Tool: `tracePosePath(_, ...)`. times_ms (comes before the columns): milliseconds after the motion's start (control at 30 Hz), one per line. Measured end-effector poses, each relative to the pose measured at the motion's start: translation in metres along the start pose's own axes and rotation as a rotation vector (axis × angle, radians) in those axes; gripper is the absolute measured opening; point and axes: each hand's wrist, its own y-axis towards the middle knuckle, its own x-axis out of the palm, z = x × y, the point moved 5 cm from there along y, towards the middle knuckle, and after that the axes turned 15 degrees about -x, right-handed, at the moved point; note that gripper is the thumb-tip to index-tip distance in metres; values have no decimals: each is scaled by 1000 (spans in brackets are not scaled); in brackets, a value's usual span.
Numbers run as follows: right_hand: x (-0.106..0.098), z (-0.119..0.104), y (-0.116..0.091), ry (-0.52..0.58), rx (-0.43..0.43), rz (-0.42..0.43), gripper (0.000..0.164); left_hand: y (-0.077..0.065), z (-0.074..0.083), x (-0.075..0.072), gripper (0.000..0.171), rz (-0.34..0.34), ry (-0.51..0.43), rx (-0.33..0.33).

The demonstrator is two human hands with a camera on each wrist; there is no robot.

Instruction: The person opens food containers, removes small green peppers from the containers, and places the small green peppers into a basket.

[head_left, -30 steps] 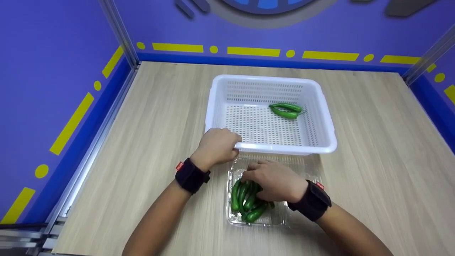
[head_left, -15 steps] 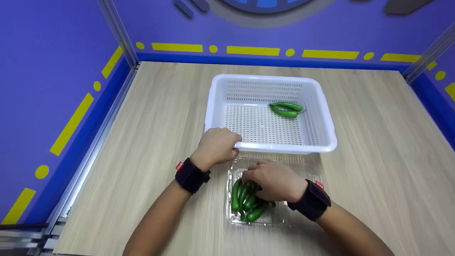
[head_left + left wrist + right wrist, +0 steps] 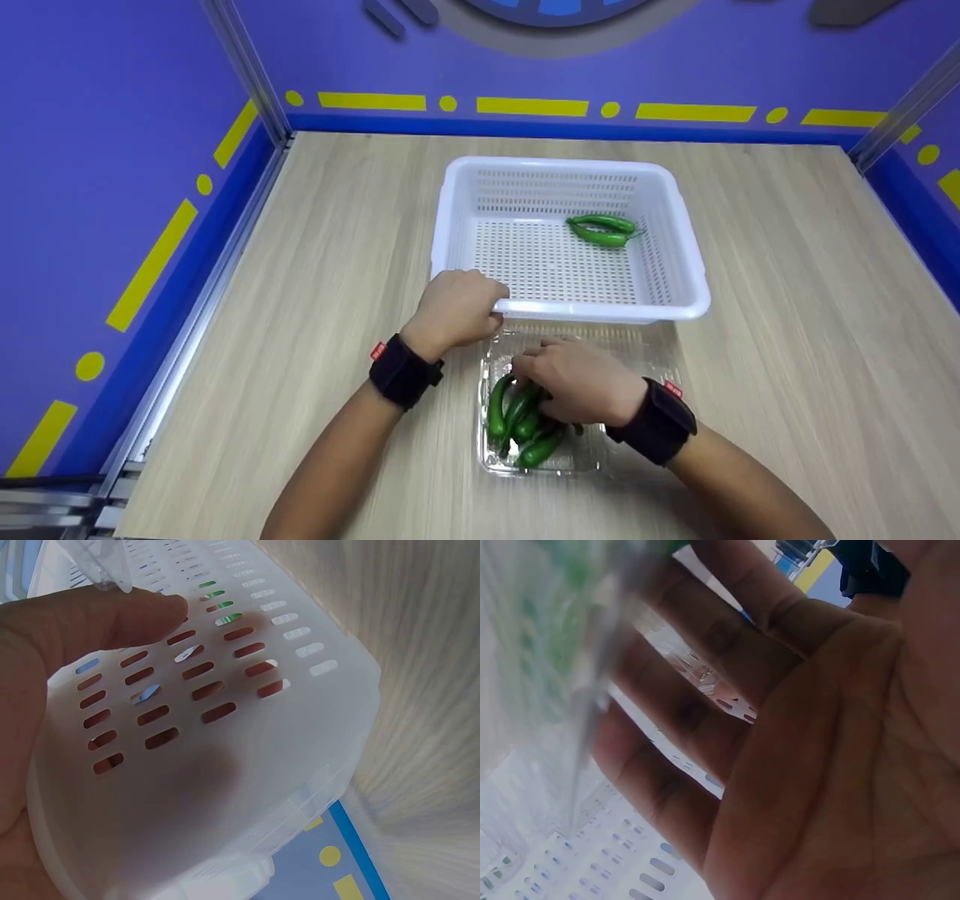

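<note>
My left hand [image 3: 459, 307] grips the near left corner of the white plastic basket [image 3: 585, 311], thumb along the slotted wall in the left wrist view. Below the basket, a clear plastic clamshell box [image 3: 574, 466] lies with its lid spread to the right. Several green chili peppers [image 3: 538, 448] fill its left part. My right hand [image 3: 581, 381] reaches palm down into the box, thumb and index finger bent around a pepper among them. The hand hides its fingertips there; a bit of green [image 3: 667, 546] shows at the index finger in the right wrist view.
Two green chili peppers [image 3: 604, 231] lie inside the basket toward its right side. The wooden tabletop [image 3: 337, 247] is bounded by blue panels [image 3: 150, 187] at the left, back and right. A black band is on each wrist.
Peppers at the left of the box have shifted and tilted under my right fingers. My right hand has barely moved; the left hand stays on the basket.
</note>
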Motion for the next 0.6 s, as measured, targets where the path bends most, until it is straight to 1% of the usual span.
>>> tracePosePath(133,1,1,0,-2,-5,24,27,-1,0,1,14,16,0,3)
tracePosePath(267,1,1,1,-11,-14,27,25,-2,0,1,14,23,0,2)
tracePosePath(400,1,0,2,-16,-28,25,24,-1,0,1,17,17,1,-2)
tracePosePath(600,-3,-1,1,-4,-61,53,25,0,0,1,19,-7,-2,-5)
